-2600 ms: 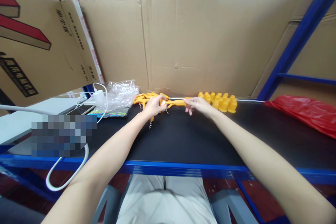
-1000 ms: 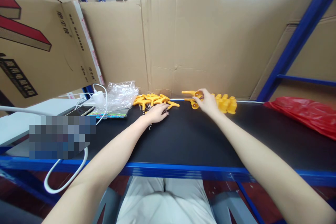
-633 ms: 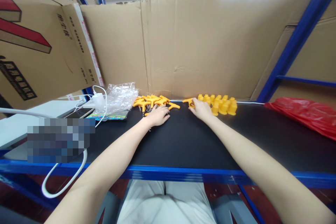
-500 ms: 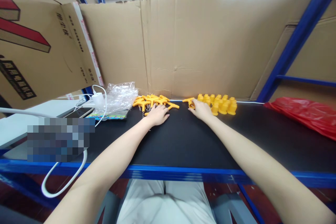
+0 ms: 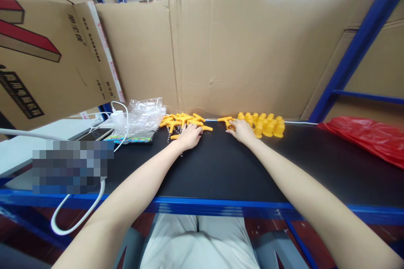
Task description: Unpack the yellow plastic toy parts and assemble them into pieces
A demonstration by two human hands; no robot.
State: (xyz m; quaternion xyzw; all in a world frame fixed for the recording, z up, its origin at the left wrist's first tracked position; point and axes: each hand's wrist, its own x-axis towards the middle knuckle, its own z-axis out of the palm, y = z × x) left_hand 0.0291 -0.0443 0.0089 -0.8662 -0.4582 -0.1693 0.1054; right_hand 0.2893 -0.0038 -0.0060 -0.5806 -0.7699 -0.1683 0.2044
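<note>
My left hand (image 5: 190,136) is at the right edge of a pile of yellow T-handled corkscrews (image 5: 173,122) with dark metal spirals. Its fingers curl over the pile, and a T-handle (image 5: 206,128) juts out beside the fingertips. My right hand (image 5: 243,132) pinches a yellow corkscrew body (image 5: 231,127) lying on its side, its round opening facing me. Just behind those fingers lies another yellow T-handle (image 5: 224,119). Several yellow corkscrew bodies (image 5: 268,126) stand upright in rows to the right of that hand, partly hidden by it.
A crumpled clear plastic bag (image 5: 143,113), a white charger (image 5: 118,119) with cables and a phone (image 5: 94,134) lie at the left. A red plastic bag (image 5: 362,136) rests at the right. Cardboard (image 5: 252,54) walls off the back of the black tabletop (image 5: 214,172).
My left hand has closed up slightly, and the T-handle beside it has shifted a little left. Some corkscrews in the pile have moved. My right hand stays nearly in place.
</note>
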